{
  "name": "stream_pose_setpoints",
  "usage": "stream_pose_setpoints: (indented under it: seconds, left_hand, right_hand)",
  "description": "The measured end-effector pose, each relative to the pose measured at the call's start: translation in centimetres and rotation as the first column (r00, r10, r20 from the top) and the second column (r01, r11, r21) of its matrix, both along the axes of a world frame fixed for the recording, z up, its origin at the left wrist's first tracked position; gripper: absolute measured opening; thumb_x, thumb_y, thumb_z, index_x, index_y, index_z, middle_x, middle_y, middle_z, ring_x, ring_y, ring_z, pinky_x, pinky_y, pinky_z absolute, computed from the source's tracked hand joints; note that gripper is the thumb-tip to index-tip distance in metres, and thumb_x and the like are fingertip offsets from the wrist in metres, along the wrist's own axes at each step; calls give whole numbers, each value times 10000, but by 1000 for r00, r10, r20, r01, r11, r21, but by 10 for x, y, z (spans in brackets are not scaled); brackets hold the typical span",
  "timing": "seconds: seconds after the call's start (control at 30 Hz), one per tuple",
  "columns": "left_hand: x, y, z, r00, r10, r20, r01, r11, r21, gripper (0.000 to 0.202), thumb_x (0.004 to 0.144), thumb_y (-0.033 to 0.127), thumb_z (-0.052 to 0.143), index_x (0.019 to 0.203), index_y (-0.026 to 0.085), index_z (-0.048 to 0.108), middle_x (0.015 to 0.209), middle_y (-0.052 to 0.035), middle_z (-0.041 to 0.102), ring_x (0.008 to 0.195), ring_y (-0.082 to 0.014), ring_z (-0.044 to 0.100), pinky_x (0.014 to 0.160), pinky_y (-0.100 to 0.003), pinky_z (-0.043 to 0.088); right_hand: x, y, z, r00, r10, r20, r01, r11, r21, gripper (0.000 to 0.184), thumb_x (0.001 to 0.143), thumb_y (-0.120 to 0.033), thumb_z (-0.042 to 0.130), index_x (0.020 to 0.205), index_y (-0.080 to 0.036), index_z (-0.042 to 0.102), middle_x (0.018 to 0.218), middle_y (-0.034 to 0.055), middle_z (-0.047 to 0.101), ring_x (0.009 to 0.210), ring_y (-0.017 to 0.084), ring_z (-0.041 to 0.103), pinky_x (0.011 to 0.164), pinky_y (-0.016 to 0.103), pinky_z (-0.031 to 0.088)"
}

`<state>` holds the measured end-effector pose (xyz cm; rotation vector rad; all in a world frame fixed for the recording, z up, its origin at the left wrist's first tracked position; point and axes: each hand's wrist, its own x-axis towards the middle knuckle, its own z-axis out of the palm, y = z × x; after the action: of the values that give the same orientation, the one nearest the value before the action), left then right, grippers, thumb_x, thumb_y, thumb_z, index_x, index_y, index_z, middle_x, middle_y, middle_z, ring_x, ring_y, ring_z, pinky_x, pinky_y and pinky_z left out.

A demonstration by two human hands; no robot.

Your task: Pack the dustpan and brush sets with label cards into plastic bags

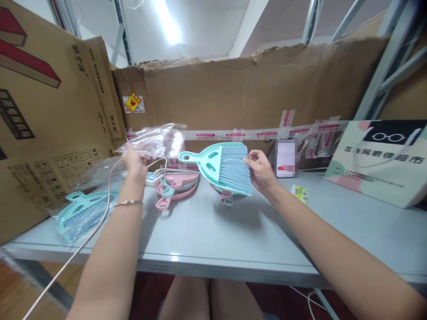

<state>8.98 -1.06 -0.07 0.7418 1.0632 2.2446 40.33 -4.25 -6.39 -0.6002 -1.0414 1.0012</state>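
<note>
My right hand (262, 171) pinches the wide end of a mint-green dustpan-and-brush set (216, 166), whose blue bristles lie against the pan. The set hangs above the table, its looped handle pointing left. In my left hand (134, 159) is a clear plastic bag (160, 140), crumpled and blurred. Stacked pink and green dustpans (182, 180) lie on the table between the hands. More pink and green handles (227, 198) show beneath the held set; the rest of them is hidden. Left of my forearm lies a bagged mint-green dustpan-and-brush set (85, 213).
A large cardboard box (247, 93) stands along the back, another box (60, 115) at the left. A phone (286, 159) leans at the back right near a printed paper bag (380, 160). A white cable (100, 224) crosses the left side, and a power strip (153, 178) sits behind.
</note>
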Motion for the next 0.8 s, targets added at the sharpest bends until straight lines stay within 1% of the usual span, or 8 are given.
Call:
stream_pose_setpoints:
  seconds: [0.07, 0.17, 0.4, 0.5, 0.57, 0.6, 0.67, 0.8]
  left_hand:
    - [-29, 0, 11, 988, 94, 119, -95, 996, 0, 191, 954, 207, 239, 1022, 169, 414, 725, 12, 506, 437, -32, 428, 352, -117, 330]
    - [-47, -5, 18, 984, 46, 174, -43, 999, -19, 187, 913, 142, 351, 1082, 180, 419, 842, -37, 508, 634, -61, 564, 456, -134, 465]
    - [17, -27, 3, 955, -297, 13, 296, 955, 13, 237, 823, 256, 539, 1039, 170, 496, 1164, -106, 525, 992, -167, 600, 771, -261, 540]
    - [48, -40, -8, 655, -695, -296, 711, 700, -67, 412, 780, 498, 550, 1020, 164, 557, 1241, -122, 523, 1111, -258, 538, 847, -372, 511]
    - [60, -45, -15, 389, -805, -448, 869, 483, -113, 616, 659, 622, 619, 1098, 194, 558, 1304, -118, 486, 1181, -308, 478, 886, -436, 484]
    - [64, -47, -18, 315, -801, -510, 897, 427, -116, 674, 607, 600, 682, 1146, 222, 540, 1331, -105, 466, 1202, -315, 460, 901, -447, 473]
    - [70, -47, -23, 311, -740, -597, 896, 437, -75, 680, 605, 469, 755, 1205, 275, 501, 1340, -77, 466, 1199, -289, 472, 907, -418, 471]
    - [76, -43, -26, 503, -597, -625, 819, 560, 124, 395, 746, 357, 680, 1103, 244, 554, 1256, -63, 554, 1093, -218, 563, 848, -328, 511]
  right_hand:
    - [2, 1, 0, 1000, -2, 6, 2, 1000, -24, 444, 483, -253, 723, 783, -236, 396, 606, -105, 451, 486, 58, 436, 428, 183, 356]
    - [0, 2, -3, 998, 42, 41, -40, 998, -48, 435, 493, -261, 712, 795, -237, 400, 629, -97, 471, 505, 64, 449, 445, 186, 377]
    - [-10, -1, -8, 997, 74, 25, -73, 997, -30, 440, 510, -270, 727, 797, -235, 395, 606, -98, 474, 499, 72, 459, 440, 182, 388]
    - [-12, -4, -5, 994, 83, -66, -87, 994, -61, 451, 499, -251, 735, 791, -232, 392, 611, -92, 496, 518, 78, 483, 456, 185, 404]
    - [-13, -7, -3, 989, 85, -122, -97, 990, -98, 472, 480, -241, 744, 791, -230, 389, 624, -85, 522, 534, 82, 495, 473, 189, 417]
    - [-14, -8, -2, 987, 94, -131, -109, 987, -115, 483, 474, -244, 750, 793, -231, 387, 623, -86, 526, 529, 81, 491, 470, 189, 414]
    - [-15, -12, -1, 984, 147, -99, -159, 979, -130, 497, 476, -270, 764, 798, -234, 387, 607, -93, 510, 496, 74, 463, 444, 184, 386]
    - [-18, -17, 0, 949, 299, 94, -279, 942, -186, 536, 495, -347, 783, 859, -244, 403, 610, -93, 478, 472, 68, 417, 429, 188, 344]
